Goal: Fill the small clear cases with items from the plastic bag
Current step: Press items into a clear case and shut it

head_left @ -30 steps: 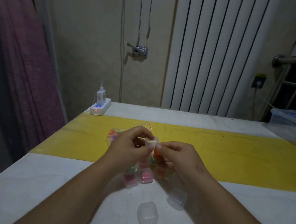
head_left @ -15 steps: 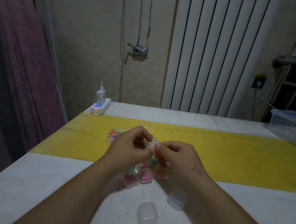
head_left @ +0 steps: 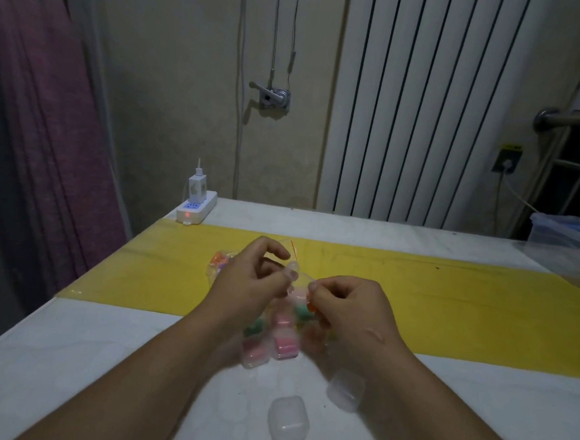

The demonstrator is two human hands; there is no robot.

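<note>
Clear case [head_left: 294, 282], 1 unit: held above the table [head_left: 100, 361], pinched by left hand [head_left: 250, 282]. Right hand [head_left: 348, 303], just beside it, pinches an orange item [head_left: 311, 305]. Plastic bag [head_left: 220, 266] lies beyond, nearer the left hand. 2 empty cases [head_left: 288, 419] in front.

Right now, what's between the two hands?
In the head view, a small clear case sits between the left hand and right hand, pinched by both; filled cases lie below on the table.
</note>
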